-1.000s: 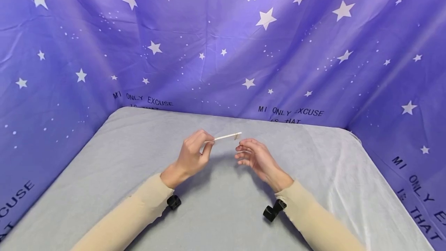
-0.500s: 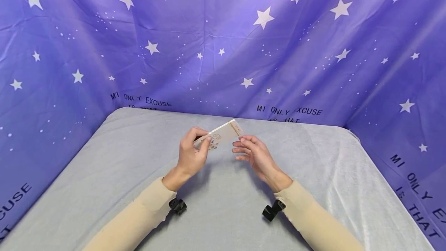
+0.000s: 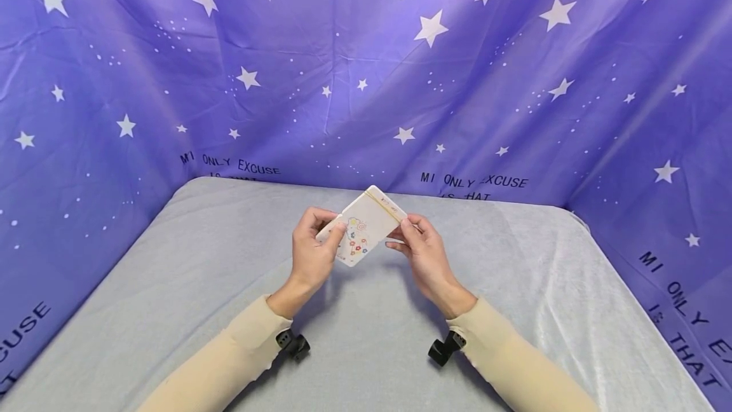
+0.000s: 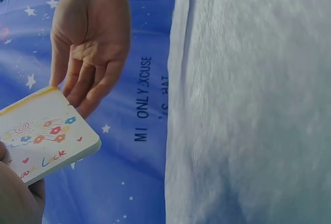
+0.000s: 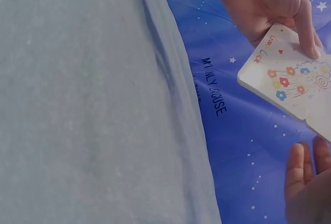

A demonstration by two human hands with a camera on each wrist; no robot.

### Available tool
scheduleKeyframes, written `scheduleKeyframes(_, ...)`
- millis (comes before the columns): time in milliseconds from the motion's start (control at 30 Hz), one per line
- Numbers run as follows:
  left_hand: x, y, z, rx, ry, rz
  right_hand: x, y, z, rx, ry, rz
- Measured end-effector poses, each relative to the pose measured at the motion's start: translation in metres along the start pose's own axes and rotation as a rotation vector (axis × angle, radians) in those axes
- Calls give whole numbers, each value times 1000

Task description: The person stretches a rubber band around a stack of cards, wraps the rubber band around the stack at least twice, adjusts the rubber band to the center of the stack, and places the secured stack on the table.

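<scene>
A small white notebook (image 3: 366,224) is held tilted above the table, its cover turned up. Coloured flowers, a swirl and the words "Good Luck" decorate the cover (image 5: 289,74). A thin yellow elastic band (image 3: 386,204) runs across it near the far end. My left hand (image 3: 311,250) grips the near left side, thumb on the cover and fingers behind. At the opposite corner, beside the band, my right hand (image 3: 426,256) pinches the edge between thumb and index finger; its other fingers (image 4: 85,81) are loosely bent below. Whether the right fingertips also catch the band is unclear.
A grey cloth covers the table (image 3: 366,348). Purple curtains (image 3: 343,68) with white stars and black lettering surround its back and sides. A black wrist device (image 3: 293,343) sits at the left cuff, and another black device (image 3: 447,347) at the right cuff.
The notebook, edge-on one second ago, has been turned so its cover faces up. My right hand, apart from it before, has come to its corner and now pinches there.
</scene>
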State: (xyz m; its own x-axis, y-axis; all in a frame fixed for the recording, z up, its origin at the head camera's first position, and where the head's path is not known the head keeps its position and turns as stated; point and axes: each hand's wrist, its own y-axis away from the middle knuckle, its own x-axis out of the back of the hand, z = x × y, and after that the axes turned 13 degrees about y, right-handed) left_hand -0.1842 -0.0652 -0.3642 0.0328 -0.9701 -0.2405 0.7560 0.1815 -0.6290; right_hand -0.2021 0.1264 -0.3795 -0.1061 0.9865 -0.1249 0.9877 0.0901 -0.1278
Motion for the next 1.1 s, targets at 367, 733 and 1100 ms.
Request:
scheduleKeyframes(367,4,3,-17,144,20,-6,2,-1,-5,53,-44,63)
scheduleKeyframes(733,-2,-1,10,250,-55,-59,8,-3,-7,86,68,68)
scheduleKeyframes(1100,4,-9,13,280,-26,-80,11,-4,-4,160,266,14)
